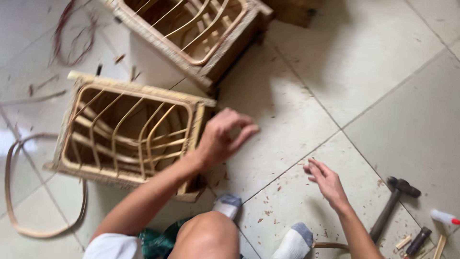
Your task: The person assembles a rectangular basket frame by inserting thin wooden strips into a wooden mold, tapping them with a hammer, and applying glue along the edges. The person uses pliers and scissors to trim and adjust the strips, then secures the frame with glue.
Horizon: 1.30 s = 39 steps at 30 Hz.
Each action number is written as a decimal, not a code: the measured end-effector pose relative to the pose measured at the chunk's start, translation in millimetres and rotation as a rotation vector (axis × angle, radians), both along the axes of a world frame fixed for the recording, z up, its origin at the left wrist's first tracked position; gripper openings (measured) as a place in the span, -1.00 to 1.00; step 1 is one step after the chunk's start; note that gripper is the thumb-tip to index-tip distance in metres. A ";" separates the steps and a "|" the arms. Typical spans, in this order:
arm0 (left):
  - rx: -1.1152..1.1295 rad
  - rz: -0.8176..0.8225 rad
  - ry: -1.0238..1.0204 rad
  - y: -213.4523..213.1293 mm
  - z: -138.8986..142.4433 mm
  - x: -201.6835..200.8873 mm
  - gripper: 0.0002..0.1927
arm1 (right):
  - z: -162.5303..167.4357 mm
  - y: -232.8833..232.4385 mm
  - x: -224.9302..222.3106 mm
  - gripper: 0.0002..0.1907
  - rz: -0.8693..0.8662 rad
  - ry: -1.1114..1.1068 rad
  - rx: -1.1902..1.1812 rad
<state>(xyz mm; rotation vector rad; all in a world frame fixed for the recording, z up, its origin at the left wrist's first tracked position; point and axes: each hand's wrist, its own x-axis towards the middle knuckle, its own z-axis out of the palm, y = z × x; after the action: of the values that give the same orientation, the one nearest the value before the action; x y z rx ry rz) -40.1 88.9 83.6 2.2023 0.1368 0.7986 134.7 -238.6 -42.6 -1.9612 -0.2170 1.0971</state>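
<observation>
Head view: at the far left a loose loop of flat rattan strip [14, 192] is seen lying on the tiled floor [373, 72]. Beside it a square woven rattan frame [129, 134], with curved cane ribs inside, is stood on the tiles; a second rattan frame [191, 33] is placed just beyond it, towards the top. The left hand [223, 136] is held at the right edge of the nearer frame, fingers loosely curled and closed on nothing; actual contact with the frame cannot be told. The right hand [328, 182] is held open above the floor, well apart from the left, empty. At the right a hammer [393, 206] is laid on the tiles, with a dark-handled tool [417, 240] near it.
</observation>
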 end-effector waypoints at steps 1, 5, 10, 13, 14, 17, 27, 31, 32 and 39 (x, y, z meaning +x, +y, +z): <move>-0.030 -0.046 0.005 11.4 1.8 29.7 -0.83 | -3.7 0.5 15.1 -0.47 0.005 -0.066 0.012; -0.090 -0.081 0.224 48.2 8.8 148.2 -0.51 | -16.9 10.9 75.9 -0.40 0.028 -0.466 -0.028; 0.021 0.073 0.556 64.0 -7.4 301.2 -0.35 | -42.0 29.4 131.0 -0.37 -0.123 -0.939 -0.166; 0.224 0.225 0.408 79.4 -35.0 377.1 -0.24 | -57.9 28.5 138.7 -0.40 -0.158 -1.106 -0.260; 0.330 0.268 0.282 86.7 -43.0 398.1 -0.19 | -67.9 24.5 137.1 -0.40 -0.125 -1.147 -0.302; 0.241 0.344 0.733 118.6 -63.4 448.8 -0.18 | -88.7 16.5 131.4 -0.45 -0.112 -1.164 -0.326; 0.586 0.943 0.485 134.4 -115.9 496.7 -0.23 | -109.2 2.2 113.6 -0.41 -0.162 -1.091 -0.346; 0.459 0.848 0.564 139.3 -122.5 481.3 -0.58 | -109.3 4.8 114.3 -0.33 -0.136 -1.048 -0.383; 0.461 0.817 0.507 139.0 -121.3 475.0 -0.54 | -108.2 5.8 114.7 -0.32 -0.135 -1.041 -0.385; 0.312 0.437 0.565 105.9 -115.0 406.4 -0.89 | -95.4 7.4 119.0 -0.24 -0.126 -1.005 -0.358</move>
<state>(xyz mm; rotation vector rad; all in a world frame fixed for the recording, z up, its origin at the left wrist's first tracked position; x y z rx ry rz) 366.3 194.8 -31.4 2.6922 0.8440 0.4112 253.8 -231.2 -138.0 -2.6660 -0.4363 -0.0258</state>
